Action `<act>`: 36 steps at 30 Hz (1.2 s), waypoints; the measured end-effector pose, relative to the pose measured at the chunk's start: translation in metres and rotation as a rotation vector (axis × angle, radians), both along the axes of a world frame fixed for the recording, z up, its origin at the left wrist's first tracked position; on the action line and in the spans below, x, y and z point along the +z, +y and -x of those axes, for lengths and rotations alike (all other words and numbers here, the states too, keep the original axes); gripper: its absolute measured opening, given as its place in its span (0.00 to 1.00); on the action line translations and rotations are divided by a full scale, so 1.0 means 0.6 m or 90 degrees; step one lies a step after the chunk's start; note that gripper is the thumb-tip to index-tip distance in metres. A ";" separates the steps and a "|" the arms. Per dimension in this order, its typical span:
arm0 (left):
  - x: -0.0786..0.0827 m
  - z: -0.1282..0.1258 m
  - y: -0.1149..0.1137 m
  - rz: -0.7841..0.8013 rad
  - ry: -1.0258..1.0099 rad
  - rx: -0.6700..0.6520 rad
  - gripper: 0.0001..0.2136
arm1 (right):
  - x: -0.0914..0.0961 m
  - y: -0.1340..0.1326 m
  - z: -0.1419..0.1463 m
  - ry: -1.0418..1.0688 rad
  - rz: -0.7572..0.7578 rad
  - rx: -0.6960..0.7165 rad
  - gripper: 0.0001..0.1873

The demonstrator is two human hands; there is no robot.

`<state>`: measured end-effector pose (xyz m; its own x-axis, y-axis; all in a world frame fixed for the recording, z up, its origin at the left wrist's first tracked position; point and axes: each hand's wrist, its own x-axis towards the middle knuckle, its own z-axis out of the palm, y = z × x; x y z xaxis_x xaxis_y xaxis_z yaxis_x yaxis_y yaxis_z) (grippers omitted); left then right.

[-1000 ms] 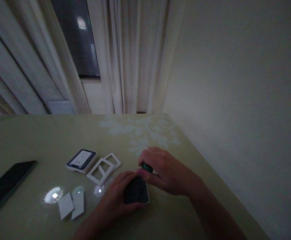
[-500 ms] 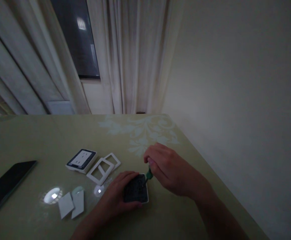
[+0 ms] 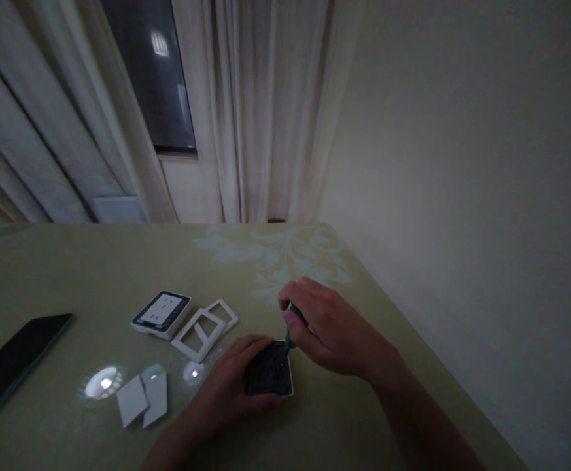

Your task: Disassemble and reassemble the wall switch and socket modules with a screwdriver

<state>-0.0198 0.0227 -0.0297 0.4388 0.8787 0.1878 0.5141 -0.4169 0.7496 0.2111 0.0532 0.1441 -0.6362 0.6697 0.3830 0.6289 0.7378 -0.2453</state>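
Note:
A square switch module [image 3: 267,373] with a dark face and a white rim lies on the table, its left side wrapped by my left hand [image 3: 239,373], thumb along the near edge and fingers along the far one. My right hand [image 3: 317,327] is closed round the green handle of a screwdriver [image 3: 289,339]. The screwdriver leans, with its tip down on the right part of the module's dark face; the exact spot is too dim to make out.
Left of my hands lie a wall socket [image 3: 163,313] with a white-and-dark face, two overlapping white frames [image 3: 198,353] and two white cover plates [image 3: 132,400]. A flat black slab [image 3: 15,360] is at the far left. A wall [image 3: 462,196] runs along the table's right edge.
My right hand has turned slightly around the screwdriver, and more of the green handle shows. My left hand keeps its hold on the switch module. The view has shifted a little.

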 end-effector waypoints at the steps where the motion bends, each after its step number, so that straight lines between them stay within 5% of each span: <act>1: -0.001 0.000 0.000 -0.002 0.001 0.000 0.37 | -0.003 0.001 0.002 -0.006 -0.014 -0.035 0.13; 4: 0.000 0.001 0.002 -0.002 0.010 0.003 0.38 | -0.009 0.002 0.005 -0.015 -0.015 -0.138 0.20; 9: 0.006 -0.001 0.001 0.005 0.010 -0.003 0.38 | 0.002 -0.005 -0.003 0.031 0.081 0.070 0.06; 14: 0.006 -0.001 -0.001 -0.001 0.011 -0.004 0.37 | -0.002 -0.004 -0.007 0.016 0.024 -0.056 0.16; 19: 0.001 0.001 0.000 -0.005 0.004 -0.009 0.38 | 0.004 -0.009 -0.009 0.031 0.070 0.099 0.07; 24: -0.002 0.001 0.002 -0.007 0.014 0.000 0.38 | 0.002 -0.014 -0.005 -0.001 0.001 -0.075 0.14; 29: -0.002 0.002 0.002 0.003 0.025 -0.009 0.38 | 0.009 -0.011 -0.007 0.004 0.051 0.085 0.10; 33: -0.008 0.004 0.002 -0.015 0.013 -0.002 0.38 | 0.007 -0.012 -0.007 -0.024 0.002 -0.056 0.14; 36: -0.008 0.004 0.003 -0.014 0.007 -0.005 0.39 | 0.004 -0.016 -0.002 -0.017 0.022 -0.003 0.13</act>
